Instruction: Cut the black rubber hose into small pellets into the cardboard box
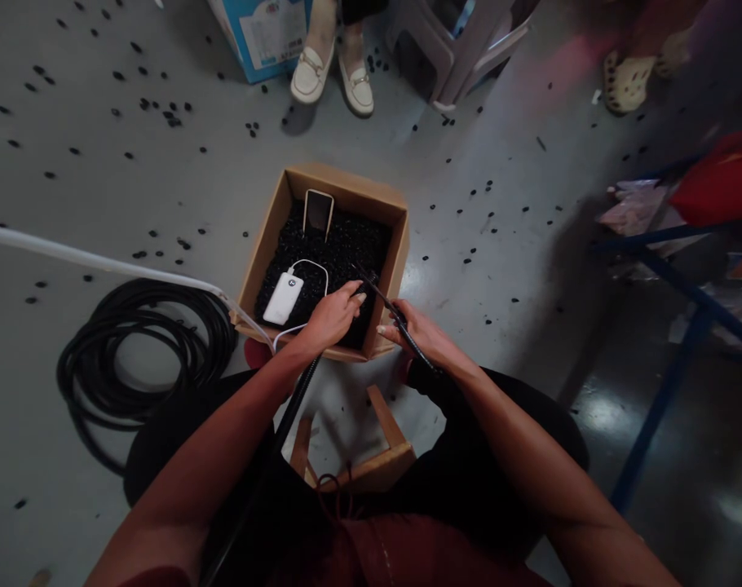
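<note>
My left hand (336, 316) is closed around a black ribbed tube (296, 397), which runs up from my lap and passes under the hand. My right hand (421, 333) grips black-handled scissors (400, 319), their blades pointing up and left, close to my left fingertips. Both hands are over the near right part of an open cardboard box (267, 238). Small black pieces (346, 244) fill its bottom. On them lie a white power bank (284, 298) with a white cable and, at the back, a phone (318, 212) leaning upright. The tube's cut end is hard to make out.
A coil of black tubing (83, 359) lies on the floor at left, below a pale strip (102, 262). Small black pieces are scattered about. A wooden stool (371, 473) is between my legs. Another person's white shoes (311, 75), a plastic stool (444, 57) and a blue frame (670, 391) stand around.
</note>
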Demonstrator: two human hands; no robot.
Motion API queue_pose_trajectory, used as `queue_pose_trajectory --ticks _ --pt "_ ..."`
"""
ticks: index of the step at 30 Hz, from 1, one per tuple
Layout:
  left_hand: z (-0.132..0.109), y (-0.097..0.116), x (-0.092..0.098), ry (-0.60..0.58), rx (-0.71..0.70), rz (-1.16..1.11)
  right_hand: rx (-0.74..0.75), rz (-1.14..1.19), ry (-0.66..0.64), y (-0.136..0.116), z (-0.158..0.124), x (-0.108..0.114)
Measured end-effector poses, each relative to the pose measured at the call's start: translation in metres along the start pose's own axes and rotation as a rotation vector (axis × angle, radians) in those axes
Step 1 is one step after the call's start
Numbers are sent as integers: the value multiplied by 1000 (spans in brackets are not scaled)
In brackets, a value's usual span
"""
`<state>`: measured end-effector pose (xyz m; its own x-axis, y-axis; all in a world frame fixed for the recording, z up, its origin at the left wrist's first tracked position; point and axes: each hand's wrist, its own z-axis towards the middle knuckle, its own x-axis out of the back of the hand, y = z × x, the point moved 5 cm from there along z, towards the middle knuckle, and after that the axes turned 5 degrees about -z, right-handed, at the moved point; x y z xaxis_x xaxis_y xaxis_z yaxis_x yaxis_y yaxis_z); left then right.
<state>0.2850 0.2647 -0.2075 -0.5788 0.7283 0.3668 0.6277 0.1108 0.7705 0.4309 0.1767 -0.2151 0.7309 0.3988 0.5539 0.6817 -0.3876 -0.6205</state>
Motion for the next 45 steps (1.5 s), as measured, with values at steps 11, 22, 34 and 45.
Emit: queue_pose_trajectory --ticks 11,22,34,45 --pt "1 -4 -4 -48 -57 54 41 36 10 1 3 -5" --pt "2 -11 -9 -65 -20 29 -46 -126 30 9 5 -17" --pt "6 -25 -13 -118 10 205 -87 -251 -16 15 3 -32" --pt "6 -40 -18 -148 65 404 -132 -298 -76 13 0 -33"
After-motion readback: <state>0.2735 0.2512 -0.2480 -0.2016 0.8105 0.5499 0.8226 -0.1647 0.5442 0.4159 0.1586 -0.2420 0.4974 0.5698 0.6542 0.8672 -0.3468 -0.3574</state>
